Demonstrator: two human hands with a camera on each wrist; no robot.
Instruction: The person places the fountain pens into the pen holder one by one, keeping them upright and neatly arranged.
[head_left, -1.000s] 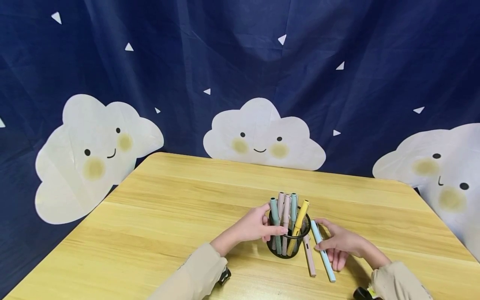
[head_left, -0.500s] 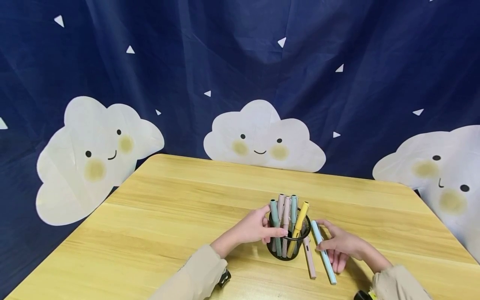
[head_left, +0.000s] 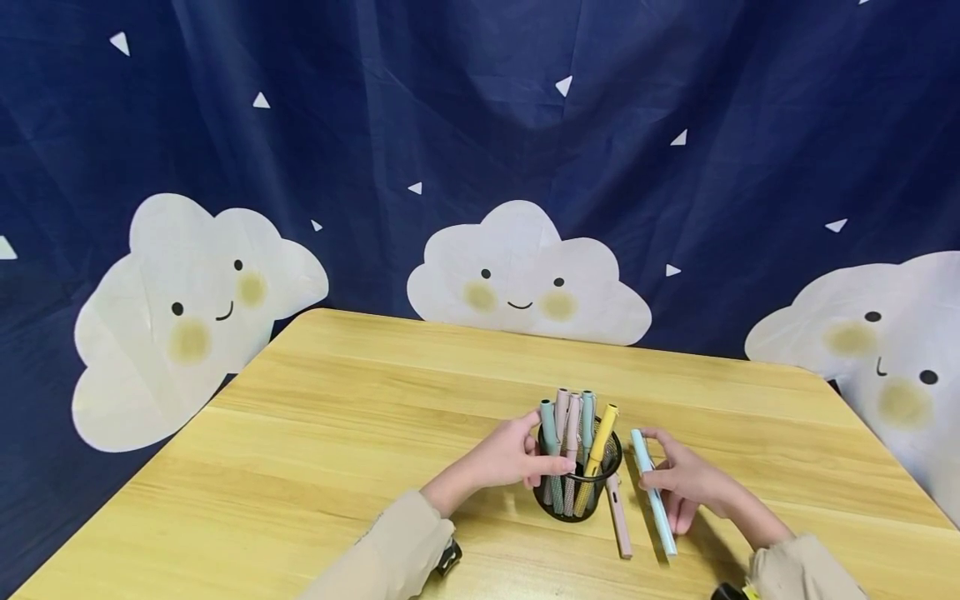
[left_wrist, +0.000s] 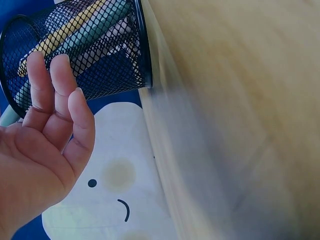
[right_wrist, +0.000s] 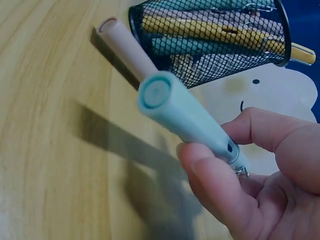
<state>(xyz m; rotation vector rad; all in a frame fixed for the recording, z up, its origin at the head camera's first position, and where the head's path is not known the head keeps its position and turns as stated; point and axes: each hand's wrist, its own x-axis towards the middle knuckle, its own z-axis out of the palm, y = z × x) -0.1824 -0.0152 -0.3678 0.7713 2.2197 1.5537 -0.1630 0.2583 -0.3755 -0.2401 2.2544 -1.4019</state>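
My left hand [head_left: 498, 454] holds the black mesh pen holder [head_left: 617, 460] at its rim, thumb across the near side. In the left wrist view, its other fingers [left_wrist: 62, 92] lie against the mesh. Several pens stand in the holder, among them a yellow pen [head_left: 602, 437] and green and pink ones. Right of the holder, my right hand [head_left: 693, 482] pinches a light blue pen [head_left: 660, 518] between thumb and fingers. The right wrist view shows this pen's end [right_wrist: 157, 95] raised over the table, its shadow beneath. A pink pen [head_left: 619, 523] lies on the table between holder and right hand.
The light wooden table [head_left: 360, 417] reaches back to a dark blue curtain [head_left: 465, 100] printed with smiling white clouds. Both forearms come in from the near edge in beige sleeves, with a dark wrist device [head_left: 448, 557] under the left cuff.
The right hand has lifted the light blue pen off the table, and a gap with a shadow now shows under it. The left hand and pen holder have stayed in place.
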